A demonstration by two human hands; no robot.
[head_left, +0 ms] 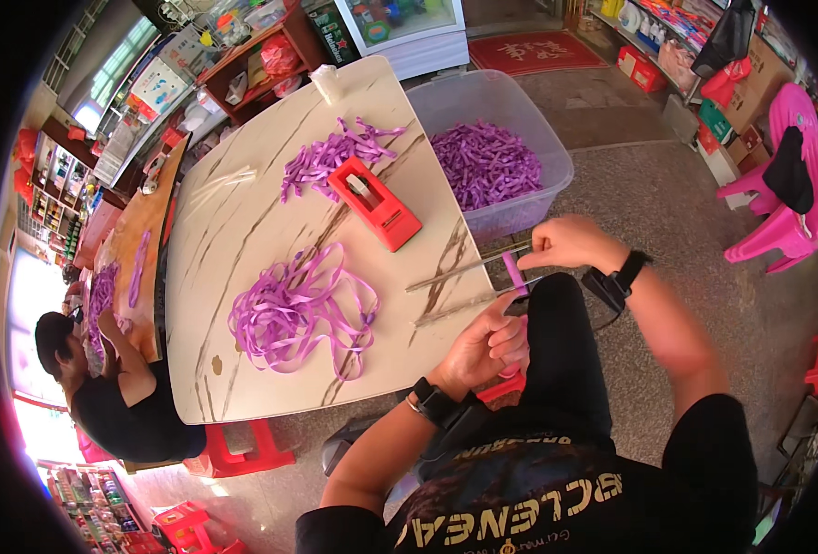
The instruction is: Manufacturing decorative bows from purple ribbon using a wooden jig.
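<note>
Just off the table's right edge, above my thigh, a short stretch of purple ribbon [515,274] spans the gap between my hands. My right hand [575,245] pinches its upper end. My left hand [490,343] is closed at its lower end, fingers curled; the exact grip is partly hidden. Two thin metal rods [455,275] reach from the table edge toward my hands, beside the ribbon. A loose tangle of long purple ribbon [284,314] lies on the table to the left. Farther back sit a red tape dispenser [377,205] and a pile of short purple ribbon pieces [335,159].
A clear plastic tub [557,171] full of purple ribbon pieces stands right of the marble-patterned table [252,222]. Thin pale sticks [222,185] and a white roll [327,85] lie on the tabletop. At far left, another person [114,397] handles purple ribbon. A pink chair [787,185] stands right.
</note>
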